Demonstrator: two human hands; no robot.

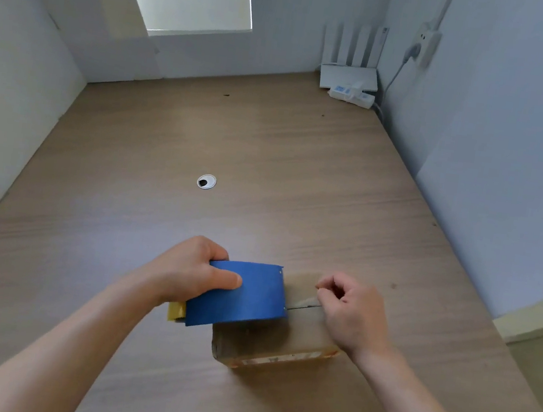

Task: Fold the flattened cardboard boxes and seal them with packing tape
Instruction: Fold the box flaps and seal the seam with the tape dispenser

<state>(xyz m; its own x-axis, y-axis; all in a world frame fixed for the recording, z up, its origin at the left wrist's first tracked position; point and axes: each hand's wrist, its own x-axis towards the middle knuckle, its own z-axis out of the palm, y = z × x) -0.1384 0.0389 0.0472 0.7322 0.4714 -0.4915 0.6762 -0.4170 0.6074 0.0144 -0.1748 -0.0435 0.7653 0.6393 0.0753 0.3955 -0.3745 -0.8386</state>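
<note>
Now our left hand (192, 273) grips the blue tape dispenser (247, 299), thumb across its side, and holds it on the left part of the cardboard box (279, 348), which sits near the counter's (237, 139) front edge, right of centre. Our right hand (352, 313) rests on the box top with its fingers curled and thumb meeting forefinger; we cannot tell whether they pinch any tape. A white router (349, 74) stands in the far right corner.
</note>
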